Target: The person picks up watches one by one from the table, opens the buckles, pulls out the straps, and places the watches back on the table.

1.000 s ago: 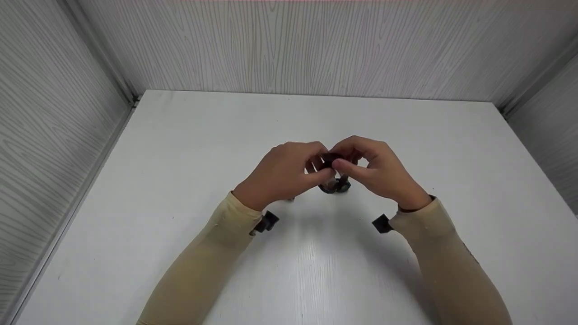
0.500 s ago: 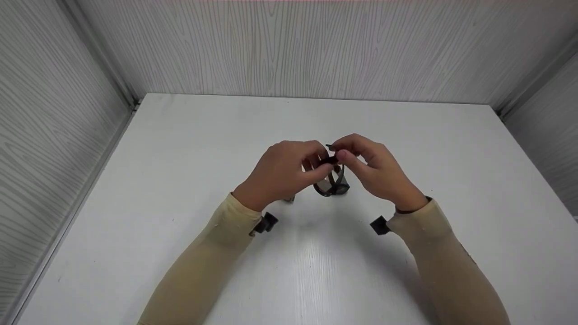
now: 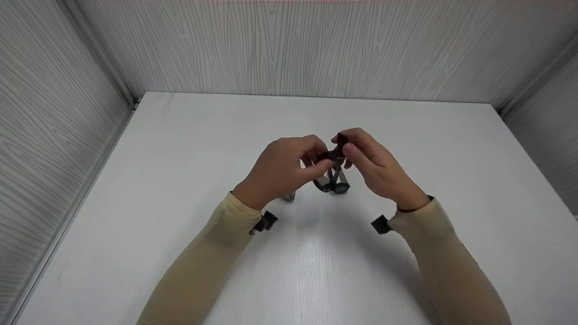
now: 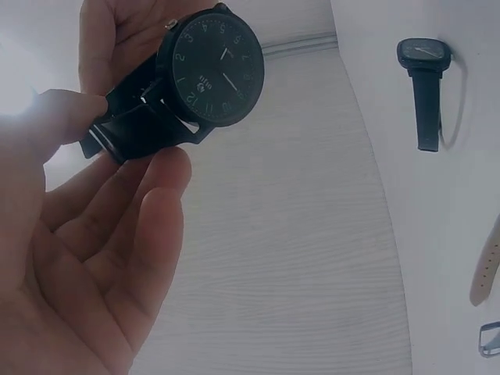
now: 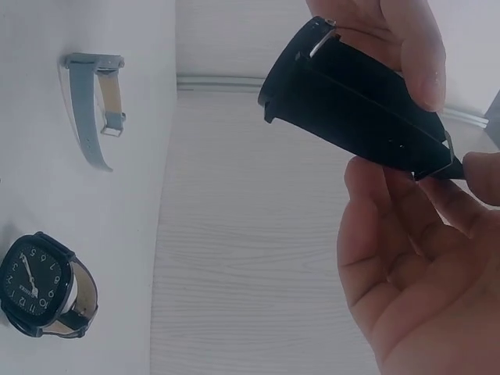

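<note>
Both hands hold a black wristwatch raised over the white table. My left hand pinches its strap between thumb and fingers. In the left wrist view the watch's round black dial shows pale numerals, with the dark strap looped behind it. My right hand pinches a strap end that sticks up in the head view. Seen from the right wrist, the right thumb and fingers close on the buckle end, while left fingers touch the strap's upper edge.
A black watch with a squarish face lies on the table. Near it is a watch with a blue-grey strap. A pale strap shows at the left wrist view's edge. Wood-grain panels wall the table's back and sides.
The right hand has shifted slightly up and right, and the dark strap end in its fingers now stands upright. The left hand has stayed almost in place.
</note>
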Demonstrator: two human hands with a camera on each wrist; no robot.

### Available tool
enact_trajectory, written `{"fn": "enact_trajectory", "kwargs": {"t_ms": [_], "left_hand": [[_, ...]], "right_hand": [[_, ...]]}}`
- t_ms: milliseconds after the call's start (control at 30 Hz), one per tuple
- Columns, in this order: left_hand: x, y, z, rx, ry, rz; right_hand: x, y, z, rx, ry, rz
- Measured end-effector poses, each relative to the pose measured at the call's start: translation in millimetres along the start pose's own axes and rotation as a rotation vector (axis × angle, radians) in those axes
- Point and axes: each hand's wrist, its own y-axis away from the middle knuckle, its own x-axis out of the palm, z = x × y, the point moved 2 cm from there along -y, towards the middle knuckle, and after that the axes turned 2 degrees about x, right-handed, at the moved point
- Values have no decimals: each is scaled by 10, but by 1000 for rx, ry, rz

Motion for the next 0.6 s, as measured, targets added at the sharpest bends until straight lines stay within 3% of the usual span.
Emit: {"fn": "enact_trajectory", "kwargs": {"t_ms": [267, 433, 600], "left_hand": [[7, -3, 17, 7, -33, 1], [11, -2, 13, -52, -39, 51], [39, 7, 26, -94, -38, 99]], "right_hand": [[-11, 4, -8, -35, 61, -94], [-30, 6, -7, -40, 38, -124], [-16, 14, -1, 16, 32, -107]]}}
